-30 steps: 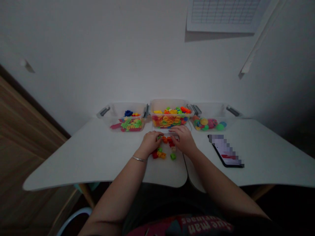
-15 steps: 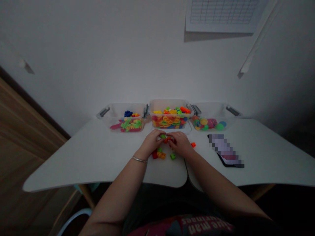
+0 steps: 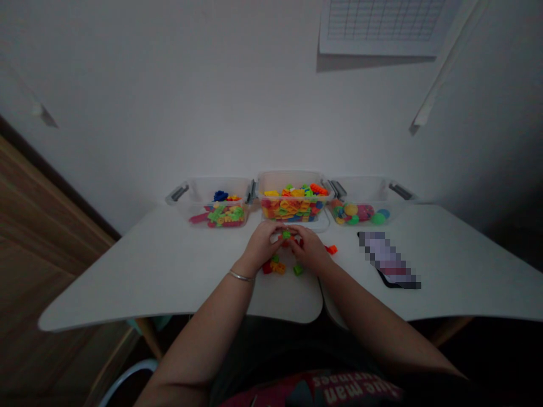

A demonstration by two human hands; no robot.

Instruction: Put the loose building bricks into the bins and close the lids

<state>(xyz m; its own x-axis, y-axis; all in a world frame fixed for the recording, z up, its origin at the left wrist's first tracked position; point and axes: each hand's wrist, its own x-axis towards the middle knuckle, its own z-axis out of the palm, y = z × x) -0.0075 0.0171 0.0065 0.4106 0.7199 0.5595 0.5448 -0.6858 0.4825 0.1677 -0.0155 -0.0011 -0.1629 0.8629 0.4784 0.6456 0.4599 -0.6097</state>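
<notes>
My left hand (image 3: 262,245) and my right hand (image 3: 309,249) meet over the white table (image 3: 169,271), just in front of the middle bin. Both are closed around a small cluster of joined blocks (image 3: 287,237), green on top with orange and red below. Loose blocks (image 3: 278,266) in red, orange and green lie on the table under the hands. One orange block (image 3: 331,249) lies apart, to the right of my right hand.
Three clear plastic bins stand along the wall: the left bin (image 3: 212,206) with green and red pieces, the middle bin (image 3: 293,202) full of mixed blocks, the right bin (image 3: 365,204) with round pieces. A phone (image 3: 388,257) lies at the right.
My hands have drawn together and lifted the block cluster slightly; a green block now sits on top. An orange block has appeared on the table to the right of my right hand.
</notes>
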